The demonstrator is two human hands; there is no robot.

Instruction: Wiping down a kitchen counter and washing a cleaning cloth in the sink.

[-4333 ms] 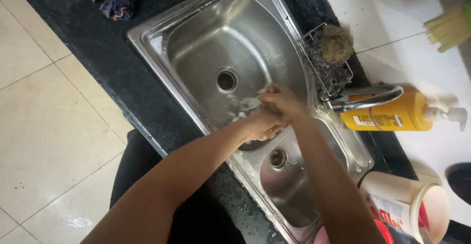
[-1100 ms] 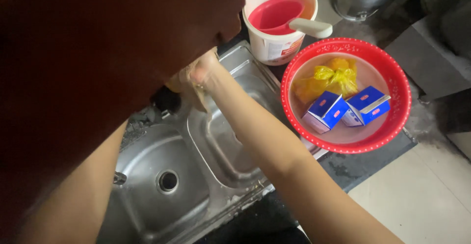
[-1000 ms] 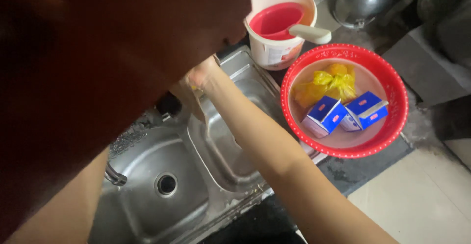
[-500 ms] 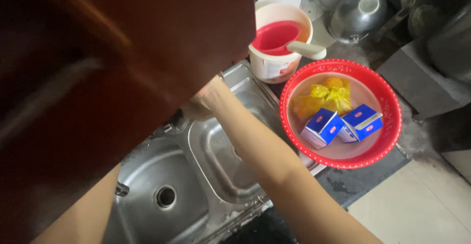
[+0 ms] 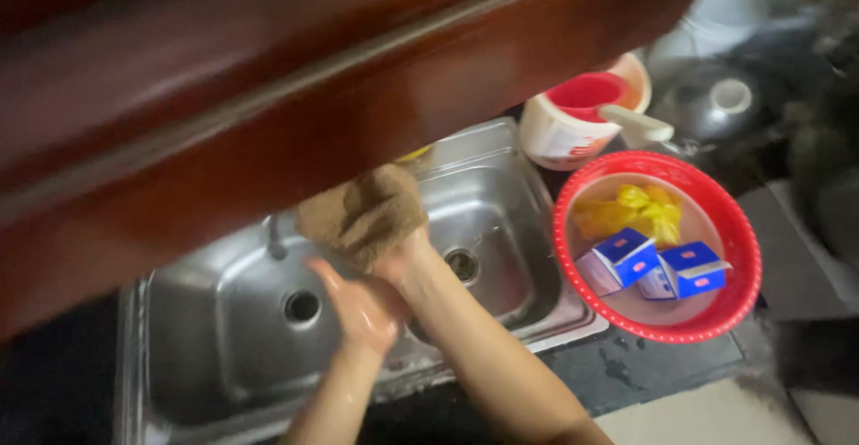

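Note:
My right hand (image 5: pixel 401 264) reaches over the steel double sink (image 5: pixel 224 347) and is closed on a brown cloth (image 5: pixel 362 215), which it holds bunched above the divider between the two basins. My left hand (image 5: pixel 358 306) is just below it, wet, with fingers apart and nothing in it, close against my right wrist. The left drain (image 5: pixel 301 305) and right drain (image 5: pixel 462 264) both show. The tap is mostly hidden by the cloth and the cabinet.
A dark red-brown cabinet (image 5: pixel 268 96) fills the top left and hides the back of the sink. Right of the sink stand a red basin (image 5: pixel 743 266) with a yellow bag (image 5: pixel 640 212) and two blue boxes (image 5: pixel 626 257), and a white bucket (image 5: pixel 559 136) of red liquid.
The view has swung down and left, so the cabinet covers less of the sink. The brown cloth now shows in my right hand, and my left hand has come up beside it.

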